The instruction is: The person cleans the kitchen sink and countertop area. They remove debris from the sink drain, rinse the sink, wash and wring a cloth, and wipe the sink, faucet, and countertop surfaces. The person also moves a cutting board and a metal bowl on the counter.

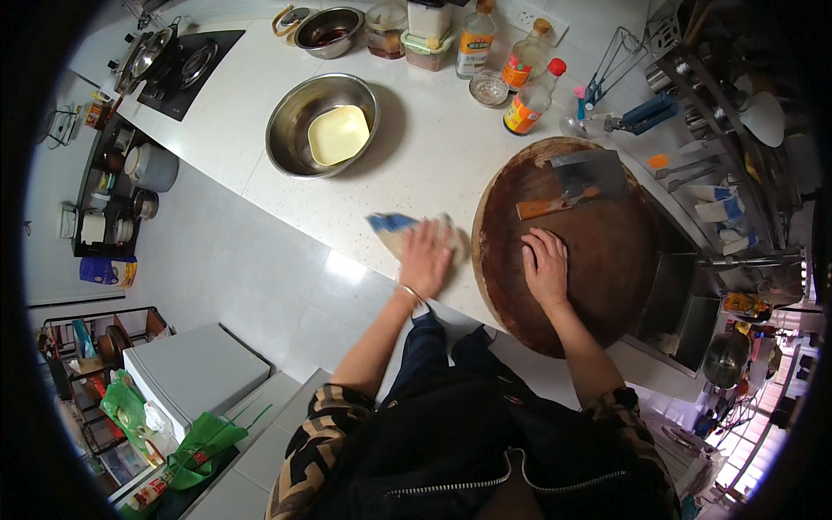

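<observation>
My left hand (426, 260) presses a cloth (390, 227) with a blue corner against the white countertop (429, 175). The cloth is blurred and partly hidden under the fingers. My right hand (547, 270) rests on the left part of a large round wooden chopping block (604, 279), holding nothing. Beyond its fingertips a cleaver (590, 175) lies flat on the block, its wooden handle pointing left. Farther back on the counter stands a steel bowl (286, 140) with a pale yellow square dish (338, 135) in it.
Behind the block stand sauce bottles (523, 114) and a small glass dish (489, 88). A smaller steel bowl (329, 32) and jars (388, 32) line the wall. The gas hob (195, 71) is far left. A sink (673, 305) borders the block's right side; a utensil rack (721, 97) hangs beyond.
</observation>
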Demonstrator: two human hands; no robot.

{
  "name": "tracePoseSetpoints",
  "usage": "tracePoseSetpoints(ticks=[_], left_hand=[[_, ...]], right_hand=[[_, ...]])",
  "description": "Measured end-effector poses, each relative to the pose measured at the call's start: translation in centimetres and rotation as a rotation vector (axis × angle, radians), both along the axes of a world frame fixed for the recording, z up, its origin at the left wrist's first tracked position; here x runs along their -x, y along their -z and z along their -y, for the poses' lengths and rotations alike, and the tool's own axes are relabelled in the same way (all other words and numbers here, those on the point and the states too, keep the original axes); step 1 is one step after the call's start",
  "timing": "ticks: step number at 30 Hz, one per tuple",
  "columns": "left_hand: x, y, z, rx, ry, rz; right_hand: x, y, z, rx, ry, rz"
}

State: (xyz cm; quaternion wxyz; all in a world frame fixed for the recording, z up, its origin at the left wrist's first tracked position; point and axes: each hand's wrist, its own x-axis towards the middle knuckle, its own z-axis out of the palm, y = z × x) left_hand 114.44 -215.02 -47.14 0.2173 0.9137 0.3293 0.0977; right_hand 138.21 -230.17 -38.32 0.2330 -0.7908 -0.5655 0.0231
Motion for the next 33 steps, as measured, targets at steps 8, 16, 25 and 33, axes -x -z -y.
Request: tracePoseSetpoints(ticks=[8, 16, 25, 33], left_hand=[[3.4, 0.0, 8.3, -0.111, 0.275, 0.045], [0.5, 2.4, -9.5, -0.222, -0.408, 0.02], [-0.3, 0.8, 3.1, 0.059, 0.187, 0.217], [12.0, 2.1, -17.1, -0.323, -0.397, 0.045]], right_hand=[[-0.1, 0.1, 0.0, 0.022, 0.012, -0.014], [-0.1, -0.8, -0.7, -0.005, 0.008, -0.008], [-0.3, 0.4, -0.4, -0.001, 0.037, -0.017], [-0.1, -0.1, -0.3, -0.018, 0.016, -0.008]])
